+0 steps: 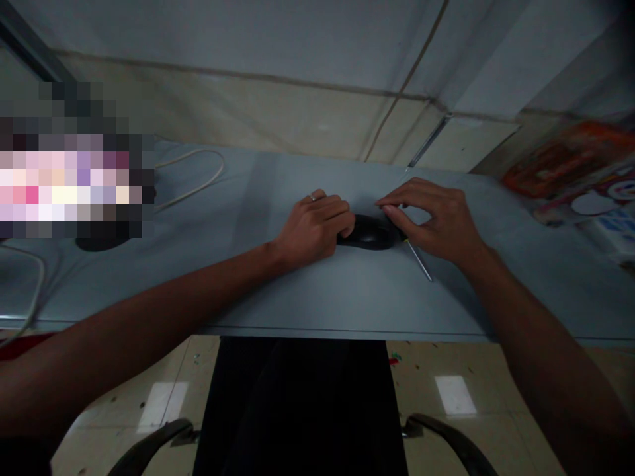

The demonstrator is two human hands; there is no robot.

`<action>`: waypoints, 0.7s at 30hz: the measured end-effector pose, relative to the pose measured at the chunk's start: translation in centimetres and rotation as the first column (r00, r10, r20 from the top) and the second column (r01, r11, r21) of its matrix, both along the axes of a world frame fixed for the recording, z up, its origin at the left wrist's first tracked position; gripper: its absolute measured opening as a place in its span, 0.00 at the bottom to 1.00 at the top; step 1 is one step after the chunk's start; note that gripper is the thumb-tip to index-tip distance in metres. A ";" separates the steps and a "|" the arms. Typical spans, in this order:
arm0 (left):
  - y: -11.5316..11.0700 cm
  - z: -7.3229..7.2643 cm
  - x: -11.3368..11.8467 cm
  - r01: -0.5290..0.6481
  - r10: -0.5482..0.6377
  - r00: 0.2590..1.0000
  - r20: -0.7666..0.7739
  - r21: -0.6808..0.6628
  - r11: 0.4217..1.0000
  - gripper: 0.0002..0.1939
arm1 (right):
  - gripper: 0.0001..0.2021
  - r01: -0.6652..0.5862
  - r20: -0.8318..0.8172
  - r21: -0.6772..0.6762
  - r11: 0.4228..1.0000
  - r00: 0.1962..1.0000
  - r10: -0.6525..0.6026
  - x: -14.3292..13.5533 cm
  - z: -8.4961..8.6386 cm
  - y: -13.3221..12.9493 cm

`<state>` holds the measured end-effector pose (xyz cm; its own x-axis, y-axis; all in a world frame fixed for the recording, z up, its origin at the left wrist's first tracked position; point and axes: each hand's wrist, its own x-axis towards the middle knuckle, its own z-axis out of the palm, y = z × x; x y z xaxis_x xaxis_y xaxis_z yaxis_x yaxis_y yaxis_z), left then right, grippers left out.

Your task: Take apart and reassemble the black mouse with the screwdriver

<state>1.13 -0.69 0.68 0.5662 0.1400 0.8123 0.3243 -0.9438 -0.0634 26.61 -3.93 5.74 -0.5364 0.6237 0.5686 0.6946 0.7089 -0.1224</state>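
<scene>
A black computer mouse (370, 233) lies on the grey-blue table, its long side running left to right. Curled around its left end are the fingers of my left hand (317, 228), which wears a ring. Over the mouse's right end is my right hand (436, 215), thumb and fingertips brought together in a pinch. Whether anything small sits in that pinch I cannot make out. A screwdriver (419, 260) shows its thin metal shaft below my right hand, pointing toward me; its dark handle end is mostly hidden beside the mouse and under the thumb.
White cables (218, 168) loop across the table (278, 297) at left, near a blurred-out screen (69, 178) on a dark base. Colourful packaging (570, 172) stands at the right. A tiled wall (297, 109) borders the back. Below the front edge are chair armrests (153, 443).
</scene>
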 end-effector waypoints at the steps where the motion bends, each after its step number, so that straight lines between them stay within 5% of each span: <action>1: 0.0 0.0 0.0 -0.003 0.003 1.000 0.002 0.002 1.000 0.15 | 0.09 0.020 0.003 0.011 1.000 1.000 -0.020 0.2 -0.1 0.2; 6: 0.1 0.0 0.0 -0.023 0.023 1.000 -0.006 -0.022 0.999 0.15 | 0.15 0.183 0.073 -0.005 0.983 0.981 -0.182 1.5 -1.3 1.5; 12: 0.2 -0.4 0.2 -0.124 0.120 0.992 -0.031 -0.168 0.978 0.12 | 0.24 0.208 0.177 -0.141 0.968 0.967 -0.182 1.9 -3.3 2.3; 19: 0.8 -0.7 0.1 -0.112 0.179 0.976 0.128 -0.410 0.905 0.16 | 0.12 0.292 -0.135 -0.126 0.948 0.942 -0.308 1.4 -1.7 2.0; 21: 0.9 -0.7 0.0 -0.104 0.193 0.969 0.155 -0.452 0.886 0.16 | 0.21 0.388 -0.265 -0.099 0.916 0.877 -0.400 1.5 -1.0 1.7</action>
<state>1.18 0.20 -0.07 0.3518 0.5757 0.7381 0.4266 -0.8004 0.4211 28.08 -2.22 4.71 -0.0680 0.7770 0.6258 0.8502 0.3734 -0.3711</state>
